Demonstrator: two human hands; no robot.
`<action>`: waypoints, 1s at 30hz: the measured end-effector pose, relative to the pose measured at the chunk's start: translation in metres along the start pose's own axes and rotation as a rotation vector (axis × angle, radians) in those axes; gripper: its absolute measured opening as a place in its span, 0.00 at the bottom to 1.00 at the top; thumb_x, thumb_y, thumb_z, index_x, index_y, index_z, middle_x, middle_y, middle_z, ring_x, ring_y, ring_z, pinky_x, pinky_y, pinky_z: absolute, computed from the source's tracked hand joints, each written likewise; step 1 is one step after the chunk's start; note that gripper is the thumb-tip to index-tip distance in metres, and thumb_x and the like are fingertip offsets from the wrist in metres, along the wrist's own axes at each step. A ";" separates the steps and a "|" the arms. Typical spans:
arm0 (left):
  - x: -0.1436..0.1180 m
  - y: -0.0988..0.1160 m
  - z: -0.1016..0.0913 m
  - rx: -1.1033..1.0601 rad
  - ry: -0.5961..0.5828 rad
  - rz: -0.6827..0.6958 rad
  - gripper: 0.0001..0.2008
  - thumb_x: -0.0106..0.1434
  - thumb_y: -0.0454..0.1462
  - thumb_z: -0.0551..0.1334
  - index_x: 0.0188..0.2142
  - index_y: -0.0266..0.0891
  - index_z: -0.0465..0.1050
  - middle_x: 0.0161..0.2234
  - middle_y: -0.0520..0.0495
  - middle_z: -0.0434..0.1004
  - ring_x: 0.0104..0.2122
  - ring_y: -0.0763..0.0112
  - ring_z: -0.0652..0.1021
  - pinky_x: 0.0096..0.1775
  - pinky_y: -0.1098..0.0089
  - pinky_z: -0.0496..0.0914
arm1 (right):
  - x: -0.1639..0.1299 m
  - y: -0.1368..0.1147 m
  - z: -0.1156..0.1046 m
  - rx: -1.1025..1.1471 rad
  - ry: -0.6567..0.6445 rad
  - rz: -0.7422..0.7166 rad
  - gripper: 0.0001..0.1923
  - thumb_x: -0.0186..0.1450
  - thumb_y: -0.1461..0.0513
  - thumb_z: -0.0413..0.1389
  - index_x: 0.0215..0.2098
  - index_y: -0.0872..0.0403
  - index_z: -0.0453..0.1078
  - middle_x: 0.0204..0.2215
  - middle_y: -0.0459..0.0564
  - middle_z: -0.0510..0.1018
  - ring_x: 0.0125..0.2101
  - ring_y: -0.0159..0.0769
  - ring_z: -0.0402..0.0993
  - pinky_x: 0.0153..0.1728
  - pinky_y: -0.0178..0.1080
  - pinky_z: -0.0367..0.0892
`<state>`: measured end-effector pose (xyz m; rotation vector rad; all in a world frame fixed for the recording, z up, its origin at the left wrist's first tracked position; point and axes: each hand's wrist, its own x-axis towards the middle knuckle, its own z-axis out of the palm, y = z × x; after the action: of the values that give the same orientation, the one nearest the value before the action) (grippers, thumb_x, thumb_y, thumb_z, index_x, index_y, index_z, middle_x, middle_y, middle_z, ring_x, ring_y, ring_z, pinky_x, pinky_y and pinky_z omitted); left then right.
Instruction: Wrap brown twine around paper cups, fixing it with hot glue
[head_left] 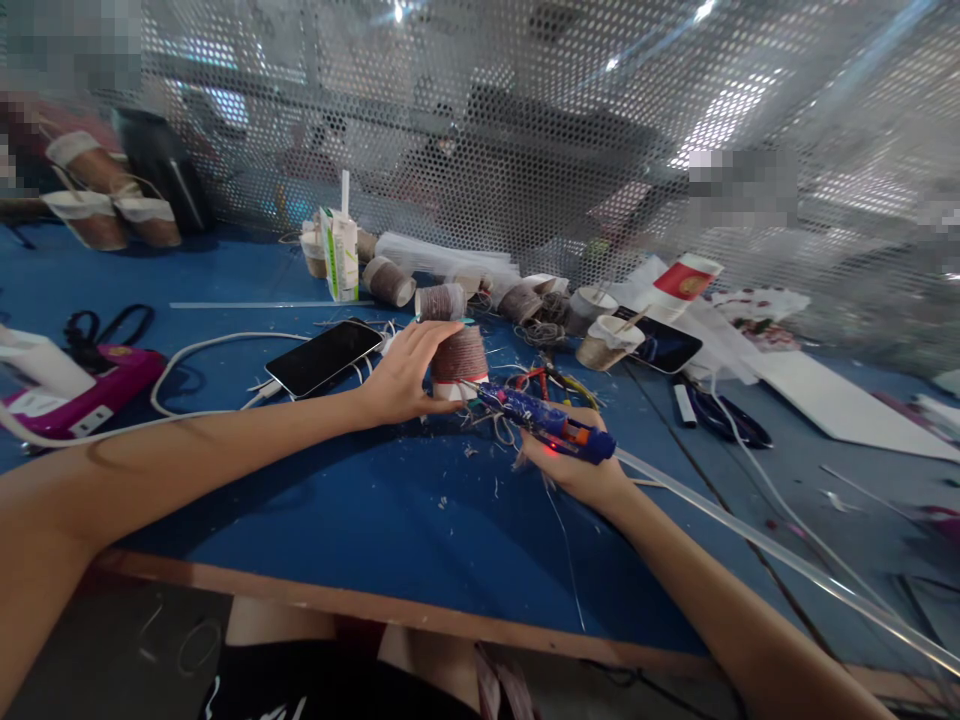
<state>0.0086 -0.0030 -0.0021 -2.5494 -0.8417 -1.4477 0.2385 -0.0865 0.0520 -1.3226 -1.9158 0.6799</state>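
Left hand [401, 378] pinches a string-wrapped cup [459, 362] standing on the blue table [360, 500]; right hand [574, 462] is closed around the glue gun [544, 420], nozzle at the cup's base; wrapping looks nearly complete, white rim left bare

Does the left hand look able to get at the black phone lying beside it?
Probably yes: the left hand grips the twine-wrapped cup, but the phone lies face-up just beside its wrist with nothing between; it would have to release the cup.
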 end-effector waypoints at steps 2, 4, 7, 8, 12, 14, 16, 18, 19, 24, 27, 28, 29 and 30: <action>0.000 0.000 0.001 -0.008 0.026 0.005 0.40 0.57 0.51 0.68 0.62 0.38 0.54 0.55 0.33 0.71 0.55 0.49 0.74 0.56 0.48 0.70 | 0.000 0.001 -0.001 -0.033 0.001 -0.007 0.11 0.54 0.63 0.57 0.15 0.51 0.64 0.12 0.45 0.72 0.13 0.32 0.68 0.17 0.36 0.64; 0.000 0.000 0.001 -0.023 0.043 0.004 0.40 0.57 0.51 0.67 0.62 0.38 0.53 0.55 0.33 0.71 0.55 0.49 0.74 0.57 0.48 0.69 | 0.000 0.002 -0.003 -0.071 0.003 -0.026 0.11 0.54 0.64 0.56 0.15 0.51 0.64 0.12 0.45 0.72 0.14 0.33 0.69 0.18 0.35 0.64; 0.000 0.000 0.001 -0.041 0.049 -0.007 0.41 0.57 0.52 0.67 0.62 0.39 0.53 0.55 0.33 0.71 0.56 0.49 0.73 0.57 0.47 0.69 | 0.000 0.003 -0.004 -0.085 -0.011 -0.035 0.11 0.54 0.64 0.55 0.15 0.51 0.63 0.12 0.44 0.71 0.14 0.32 0.68 0.17 0.35 0.63; 0.000 0.000 0.001 -0.042 0.052 -0.009 0.41 0.57 0.52 0.68 0.62 0.39 0.53 0.55 0.33 0.71 0.56 0.49 0.73 0.57 0.47 0.69 | 0.000 0.003 -0.005 -0.083 -0.011 -0.029 0.11 0.54 0.64 0.55 0.15 0.51 0.62 0.12 0.43 0.70 0.13 0.31 0.66 0.16 0.34 0.62; -0.001 -0.001 0.001 -0.041 0.067 -0.013 0.42 0.56 0.50 0.69 0.62 0.39 0.52 0.55 0.33 0.70 0.56 0.50 0.73 0.56 0.48 0.71 | 0.000 0.002 -0.006 -0.085 0.027 -0.039 0.12 0.53 0.63 0.55 0.14 0.50 0.61 0.11 0.43 0.68 0.14 0.29 0.63 0.15 0.34 0.59; -0.001 -0.001 0.001 -0.054 0.071 -0.017 0.42 0.56 0.49 0.69 0.62 0.39 0.51 0.55 0.33 0.69 0.56 0.50 0.73 0.57 0.48 0.71 | 0.001 0.001 -0.007 -0.088 0.039 -0.048 0.12 0.52 0.63 0.55 0.14 0.50 0.60 0.11 0.43 0.67 0.14 0.29 0.63 0.16 0.34 0.58; -0.001 -0.001 0.001 -0.065 0.080 -0.021 0.42 0.55 0.49 0.70 0.62 0.39 0.51 0.56 0.33 0.69 0.56 0.50 0.73 0.57 0.48 0.71 | 0.002 0.001 -0.008 -0.091 0.045 -0.060 0.12 0.52 0.63 0.54 0.13 0.50 0.59 0.11 0.43 0.67 0.14 0.30 0.63 0.16 0.34 0.58; 0.000 -0.001 0.001 -0.062 0.093 -0.024 0.42 0.55 0.48 0.69 0.62 0.39 0.51 0.56 0.33 0.69 0.56 0.50 0.73 0.57 0.49 0.71 | 0.002 0.002 -0.009 -0.094 0.048 -0.067 0.12 0.52 0.63 0.53 0.13 0.50 0.60 0.10 0.43 0.67 0.14 0.30 0.63 0.16 0.35 0.58; 0.000 -0.001 0.001 -0.058 0.101 -0.024 0.42 0.56 0.48 0.69 0.62 0.39 0.51 0.55 0.33 0.69 0.56 0.51 0.73 0.57 0.49 0.71 | 0.002 0.003 -0.009 -0.091 0.056 -0.064 0.11 0.52 0.63 0.53 0.13 0.50 0.60 0.10 0.44 0.67 0.14 0.31 0.64 0.16 0.35 0.59; -0.001 -0.001 0.001 -0.062 0.115 -0.016 0.42 0.56 0.48 0.69 0.63 0.40 0.49 0.55 0.34 0.68 0.56 0.50 0.73 0.57 0.49 0.71 | 0.002 0.005 -0.010 -0.043 0.060 0.018 0.10 0.50 0.63 0.54 0.13 0.50 0.61 0.10 0.44 0.70 0.12 0.31 0.65 0.15 0.35 0.60; -0.001 -0.001 0.001 -0.037 0.120 -0.017 0.44 0.56 0.49 0.69 0.63 0.40 0.47 0.55 0.34 0.68 0.56 0.50 0.72 0.56 0.48 0.71 | 0.003 0.004 -0.011 -0.035 0.068 0.020 0.11 0.49 0.64 0.54 0.12 0.50 0.60 0.09 0.44 0.69 0.11 0.32 0.65 0.14 0.35 0.60; -0.001 -0.001 0.000 -0.030 0.121 -0.013 0.44 0.56 0.49 0.69 0.63 0.40 0.47 0.55 0.33 0.67 0.56 0.50 0.72 0.56 0.48 0.71 | 0.003 0.004 -0.012 -0.033 0.074 0.017 0.11 0.49 0.65 0.54 0.12 0.50 0.60 0.09 0.43 0.68 0.11 0.31 0.64 0.14 0.35 0.59; -0.001 -0.001 0.000 -0.028 0.124 -0.007 0.44 0.56 0.50 0.69 0.63 0.40 0.46 0.55 0.33 0.67 0.56 0.50 0.72 0.56 0.48 0.71 | 0.004 0.004 -0.013 -0.032 0.075 0.017 0.11 0.49 0.65 0.54 0.12 0.50 0.60 0.08 0.43 0.67 0.11 0.31 0.64 0.13 0.35 0.59; -0.001 -0.002 0.000 -0.030 0.129 0.002 0.44 0.57 0.50 0.69 0.63 0.40 0.46 0.55 0.33 0.67 0.56 0.50 0.72 0.56 0.48 0.71 | 0.004 0.003 -0.013 -0.029 0.077 0.019 0.11 0.49 0.65 0.54 0.12 0.50 0.60 0.08 0.42 0.66 0.11 0.31 0.63 0.13 0.34 0.59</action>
<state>0.0075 -0.0021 -0.0036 -2.4452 -0.8034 -1.6156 0.2500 -0.0811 0.0588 -1.3670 -1.8605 0.6034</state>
